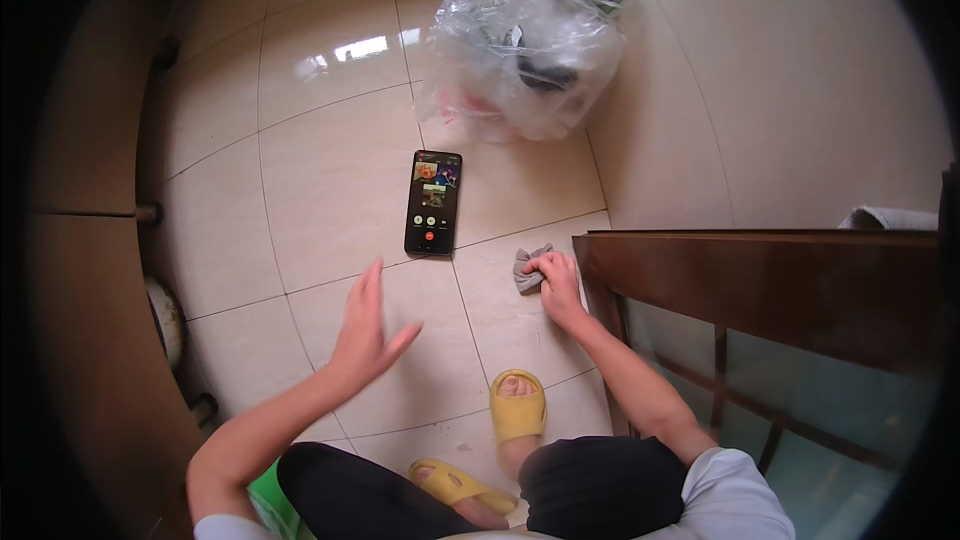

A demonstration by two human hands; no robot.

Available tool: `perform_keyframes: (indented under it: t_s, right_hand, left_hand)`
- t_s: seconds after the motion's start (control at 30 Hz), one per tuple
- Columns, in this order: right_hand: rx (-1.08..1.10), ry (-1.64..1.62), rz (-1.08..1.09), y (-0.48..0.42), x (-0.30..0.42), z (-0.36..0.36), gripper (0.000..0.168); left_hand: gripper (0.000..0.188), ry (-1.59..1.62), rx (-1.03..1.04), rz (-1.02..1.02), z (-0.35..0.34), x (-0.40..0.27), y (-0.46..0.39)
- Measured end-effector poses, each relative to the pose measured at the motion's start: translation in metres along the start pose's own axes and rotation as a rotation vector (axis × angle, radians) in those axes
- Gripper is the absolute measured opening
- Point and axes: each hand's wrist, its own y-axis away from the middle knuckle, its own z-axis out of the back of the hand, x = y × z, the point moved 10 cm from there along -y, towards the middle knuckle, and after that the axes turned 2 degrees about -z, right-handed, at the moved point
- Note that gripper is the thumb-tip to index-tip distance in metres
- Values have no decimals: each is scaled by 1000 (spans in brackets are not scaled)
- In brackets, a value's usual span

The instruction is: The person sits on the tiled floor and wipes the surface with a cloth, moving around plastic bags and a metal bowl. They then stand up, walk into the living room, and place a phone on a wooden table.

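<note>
My right hand (pixel 561 289) grips a crumpled grey cloth (pixel 528 277) against the tiled floor, beside the lower corner of a dark wooden door (pixel 765 281) with glass panes. In the air over the tiles, my left hand (pixel 370 334) holds nothing, its thumb spread from the fingers. A black smartphone (pixel 433 202) lies screen up on the floor, between and beyond my hands, with a call screen lit.
Clear plastic bags (pixel 525 52) with things inside stand beyond the phone. Yellow slippers (pixel 519 409) are on my feet. Brown cabinets (pixel 90 277) line the left side; something green (pixel 274 491) sits by my left knee.
</note>
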Motion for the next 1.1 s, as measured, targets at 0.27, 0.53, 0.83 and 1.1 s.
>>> perform_keyframes:
  t_s: [0.27, 0.53, 0.83, 1.1]
  right_hand:
    - [305, -130, 25, 100, 26, -38, 35]
    - [148, 88, 24, 28, 27, -28, 44]
    - [635, -94, -29, 229, 59, -123, 30]
    - [308, -189, 154, 139, 46, -26, 47]
  left_hand:
    - [59, 164, 361, 322, 75, -115, 190]
    - [43, 454, 344, 81, 34, -235, 188]
    - [34, 682, 223, 363, -91, -251, 263]
    - [40, 392, 347, 375, -127, -280, 294]
